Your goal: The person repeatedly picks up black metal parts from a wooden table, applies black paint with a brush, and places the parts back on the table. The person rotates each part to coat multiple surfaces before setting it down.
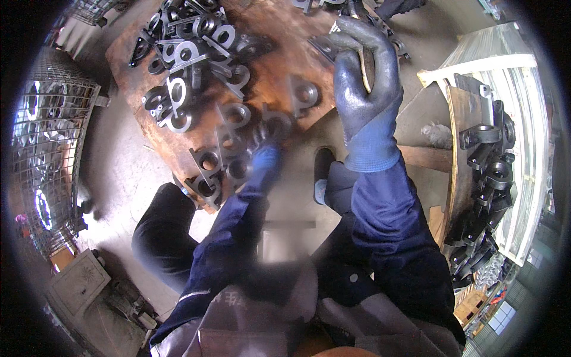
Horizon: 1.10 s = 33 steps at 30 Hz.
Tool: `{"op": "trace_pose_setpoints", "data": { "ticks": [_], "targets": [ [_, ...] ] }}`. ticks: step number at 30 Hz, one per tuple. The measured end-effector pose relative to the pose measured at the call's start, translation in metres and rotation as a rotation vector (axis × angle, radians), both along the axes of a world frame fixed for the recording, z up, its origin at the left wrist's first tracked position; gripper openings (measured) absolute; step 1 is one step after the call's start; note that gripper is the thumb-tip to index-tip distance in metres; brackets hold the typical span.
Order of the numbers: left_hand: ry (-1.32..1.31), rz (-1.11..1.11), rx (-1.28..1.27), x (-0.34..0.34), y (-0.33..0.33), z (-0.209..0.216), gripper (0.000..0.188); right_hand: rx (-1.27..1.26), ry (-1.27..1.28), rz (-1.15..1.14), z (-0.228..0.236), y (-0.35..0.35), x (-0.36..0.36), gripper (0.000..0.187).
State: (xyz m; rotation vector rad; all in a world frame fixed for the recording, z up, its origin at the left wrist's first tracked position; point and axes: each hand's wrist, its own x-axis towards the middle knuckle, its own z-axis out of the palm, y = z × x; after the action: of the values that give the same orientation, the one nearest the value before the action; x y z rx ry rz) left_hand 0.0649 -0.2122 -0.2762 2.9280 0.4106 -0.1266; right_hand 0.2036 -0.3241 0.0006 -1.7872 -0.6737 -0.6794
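Flanking the hands point(270, 128) point(380, 83): wire cage point(59, 143), black brackets point(483, 135)

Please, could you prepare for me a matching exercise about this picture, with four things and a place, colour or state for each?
Things:
1. left hand
2. wire cage
3. right hand
4. table

Descriptions:
A. with a brown surface
B. gloved and curled, seen clearly
C. gloved and blurred
D. at the far left side

Right pairs: 1-C, 2-D, 3-B, 4-A
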Motion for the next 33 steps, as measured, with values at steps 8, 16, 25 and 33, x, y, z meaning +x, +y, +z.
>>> {"op": "trace_pose_setpoints", "data": {
  "ticks": [8, 16, 25, 33],
  "targets": [
    [-0.198, 0.277, -0.207, 0.043, -0.015, -0.058, 0.060, -0.042, 0.025, 0.019, 0.009, -0.012, -0.003, 0.028],
    [-0.153, -0.095, 0.151, 0.039, -0.001, -0.046, 0.054, -0.016, 0.101, 0.016, 0.014, -0.020, -0.008, 0.030],
    [0.119, -0.401, 0.079, 0.051, 0.020, -0.008, 0.059, 0.090, 0.158, 0.065, 0.011, -0.019, 0.000, 0.035],
    [-0.025, -0.039, -0.065, 0.016, 0.071, 0.055, 0.026, 0.317, 0.256, 0.173, 0.007, -0.025, 0.007, 0.033]
  ]
}}
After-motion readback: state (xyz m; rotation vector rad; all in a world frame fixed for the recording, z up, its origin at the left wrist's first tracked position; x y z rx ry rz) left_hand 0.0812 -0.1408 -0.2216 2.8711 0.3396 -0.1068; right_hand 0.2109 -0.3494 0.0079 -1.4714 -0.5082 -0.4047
